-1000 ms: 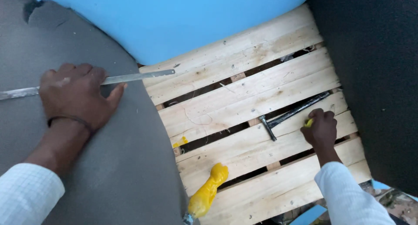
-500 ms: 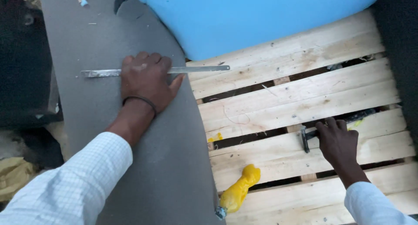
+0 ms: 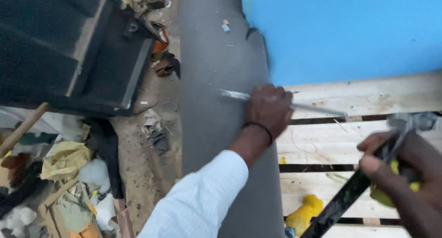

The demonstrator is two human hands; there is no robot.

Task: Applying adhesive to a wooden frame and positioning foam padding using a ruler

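Left hand lay flat, palm down, pressing a long metal straightedge onto the grey sheet. Fingers were spread over the bar, not wrapped round it. The straightedge's long axis ran roughly left-right across the view, sloping slightly down toward the right. One end sat on the grey sheet, the other reached out over the wooden pallet.

Right hand was closed around a black-handled tool with something yellow in the palm. The tool's head was blurred; it looked like a hammer but that couldn't be confirmed. Its handle ran diagonally, from lower left up to upper right.

Key relation: the straightedge lay up and to the left of the right hand, the tool head just below the bar's right end and not touching it. The left hand was already on the bar; the right hand was near it but apart. The two hands were well separated.

The grey sheet ran as a long strip away from the camera, overlapping the pallet's left edge. Blue foam block sat on the pallet's far side. A yellow object lay on the slats near the sheet's edge. A dark upholstered frame and mixed scraps lay on the floor to the left.
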